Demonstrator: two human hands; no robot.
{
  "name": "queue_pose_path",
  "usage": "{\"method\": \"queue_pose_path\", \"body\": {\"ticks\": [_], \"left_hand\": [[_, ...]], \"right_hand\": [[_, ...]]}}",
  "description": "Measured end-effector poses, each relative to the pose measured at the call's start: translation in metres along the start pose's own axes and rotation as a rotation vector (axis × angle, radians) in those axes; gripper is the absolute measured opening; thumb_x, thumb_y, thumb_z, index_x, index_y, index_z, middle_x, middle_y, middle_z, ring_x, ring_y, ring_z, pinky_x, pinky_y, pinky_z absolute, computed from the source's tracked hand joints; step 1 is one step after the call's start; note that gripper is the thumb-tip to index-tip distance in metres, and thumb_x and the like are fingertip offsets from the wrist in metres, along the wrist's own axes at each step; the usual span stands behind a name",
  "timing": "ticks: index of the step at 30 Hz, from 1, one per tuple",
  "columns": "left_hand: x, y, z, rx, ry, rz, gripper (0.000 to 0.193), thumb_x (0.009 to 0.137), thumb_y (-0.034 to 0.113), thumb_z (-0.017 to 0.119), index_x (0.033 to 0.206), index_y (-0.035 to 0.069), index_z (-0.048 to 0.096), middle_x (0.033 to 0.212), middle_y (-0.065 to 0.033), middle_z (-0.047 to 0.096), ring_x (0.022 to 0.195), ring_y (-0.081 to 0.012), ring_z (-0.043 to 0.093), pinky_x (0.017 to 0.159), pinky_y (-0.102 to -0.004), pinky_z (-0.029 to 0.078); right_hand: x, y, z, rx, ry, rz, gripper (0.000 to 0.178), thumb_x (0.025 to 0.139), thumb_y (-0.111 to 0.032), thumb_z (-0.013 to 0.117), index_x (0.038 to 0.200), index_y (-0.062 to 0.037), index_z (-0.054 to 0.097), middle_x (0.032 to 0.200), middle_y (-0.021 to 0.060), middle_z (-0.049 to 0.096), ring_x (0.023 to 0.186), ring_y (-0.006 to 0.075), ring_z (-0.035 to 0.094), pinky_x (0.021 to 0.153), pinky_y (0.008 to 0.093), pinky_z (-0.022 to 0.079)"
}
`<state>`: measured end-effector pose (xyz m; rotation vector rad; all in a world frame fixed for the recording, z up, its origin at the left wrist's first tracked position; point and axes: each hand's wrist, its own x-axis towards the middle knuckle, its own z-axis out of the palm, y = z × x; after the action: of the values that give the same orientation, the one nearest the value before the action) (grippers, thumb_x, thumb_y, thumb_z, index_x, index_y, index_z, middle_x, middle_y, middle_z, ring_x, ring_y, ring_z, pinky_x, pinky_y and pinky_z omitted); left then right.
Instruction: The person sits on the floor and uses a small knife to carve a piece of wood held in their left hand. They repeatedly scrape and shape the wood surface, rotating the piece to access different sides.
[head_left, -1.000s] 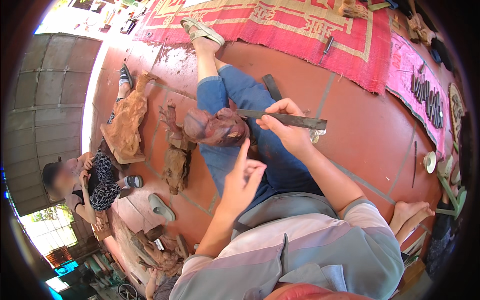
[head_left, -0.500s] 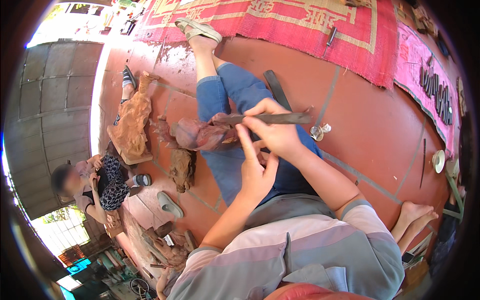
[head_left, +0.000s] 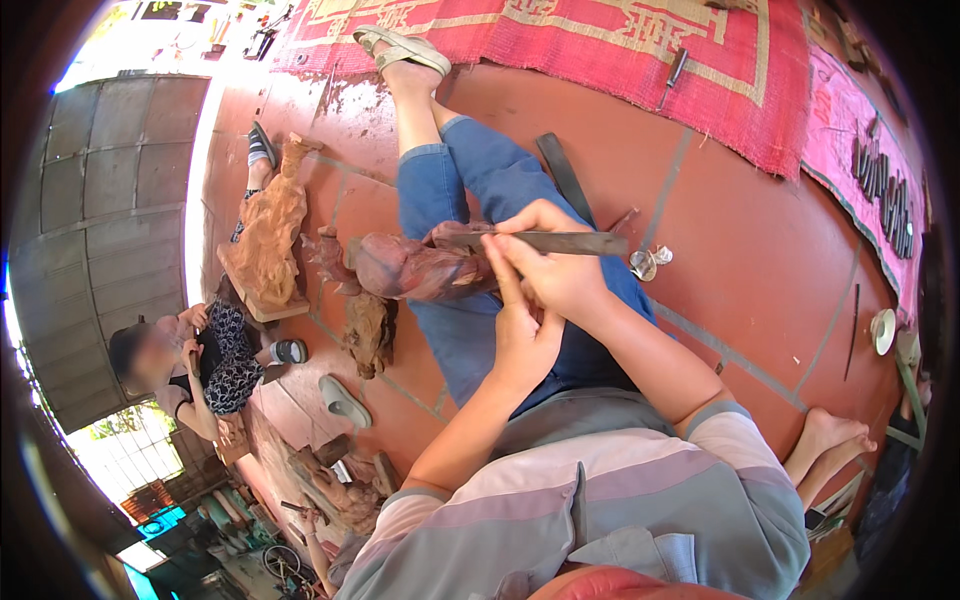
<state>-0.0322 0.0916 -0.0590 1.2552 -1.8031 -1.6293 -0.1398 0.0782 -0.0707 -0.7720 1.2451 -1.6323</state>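
One long, flat dark-grey bar (head_left: 585,243) reaches a reddish-brown wooden carving (head_left: 405,267), pinched by the right hand (head_left: 560,270), apparently steadied by the left hand (head_left: 527,338), grip unclear.

A hand has its widest way over the floor (head_left: 750,290) on the right, between the person's legs (head_left: 500,165) and the pink cloth (head_left: 835,130); a thin rod (head_left: 853,330) and a white bowl (head_left: 882,332) stand on its far side. Lower down, over by the legs, the glass (head_left: 650,262) and the dark slab (head_left: 566,178) would catch a low sweep. The right grip (head_left: 558,272) and left grip (head_left: 528,345) touch, so nothing slips between them, and the bar (head_left: 580,243) juts out rightward. Leftward, the carving (head_left: 425,268) bars the lap, with the wood block (head_left: 368,335) and slipper (head_left: 345,400) beyond.
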Motion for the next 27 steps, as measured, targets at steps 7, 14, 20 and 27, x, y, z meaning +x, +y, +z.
{"method": "queue_pose_path", "body": {"ticks": [7, 14, 20, 27], "left_hand": [[-0.001, -0.015, 0.006, -0.046, 0.098, 0.15, 0.101, 0.086, -0.002, 0.056, 0.144, 0.015, -0.025, 0.147, -0.0152, 0.021, 0.123, -0.0195, 0.041, 0.097, -0.0288, 0.039], [0.0, -0.019, 0.001, 0.037, 0.04, 0.177, 0.099, 0.087, -0.004, 0.053, 0.144, 0.018, -0.025, 0.138, -0.0135, 0.034, 0.109, -0.018, 0.051, 0.087, -0.0276, 0.046], [0.0, -0.014, -0.002, -0.047, -0.158, -0.048, 0.099, 0.087, -0.003, 0.053, 0.143, 0.017, -0.027, 0.123, -0.0139, 0.047, 0.09, -0.0133, 0.057, 0.072, -0.0258, 0.05], [-0.006, -0.02, 0.008, -0.077, -0.021, 0.037, 0.099, 0.086, -0.003, 0.053, 0.143, 0.012, -0.027, 0.142, -0.0174, 0.027, 0.117, -0.0203, 0.047, 0.092, -0.0309, 0.043]], "right_hand": [[0.004, 0.0, 0.01, -0.073, -0.045, -0.192, 0.01, 0.086, -0.009, 0.065, 0.088, -0.001, 0.059, 0.075, 0.0045, 0.064, 0.066, 0.0051, 0.059, 0.057, 0.0205, 0.046], [0.001, -0.002, 0.008, 0.011, -0.004, -0.152, 0.011, 0.086, -0.008, 0.066, 0.087, -0.0001, 0.059, 0.075, 0.0025, 0.063, 0.061, 0.0028, 0.053, 0.052, 0.0195, 0.042], [-0.004, -0.005, -0.002, 0.013, 0.08, 0.023, 0.007, 0.084, -0.009, 0.065, 0.086, -0.0029, 0.062, 0.074, 0.0035, 0.064, 0.069, 0.0045, 0.057, 0.06, 0.0234, 0.046], [-0.002, -0.008, 0.004, -0.046, -0.015, 0.002, 0.008, 0.085, -0.008, 0.066, 0.089, -0.002, 0.062, 0.081, 0.0014, 0.064, 0.072, 0.0032, 0.055, 0.062, 0.0207, 0.045]]}}
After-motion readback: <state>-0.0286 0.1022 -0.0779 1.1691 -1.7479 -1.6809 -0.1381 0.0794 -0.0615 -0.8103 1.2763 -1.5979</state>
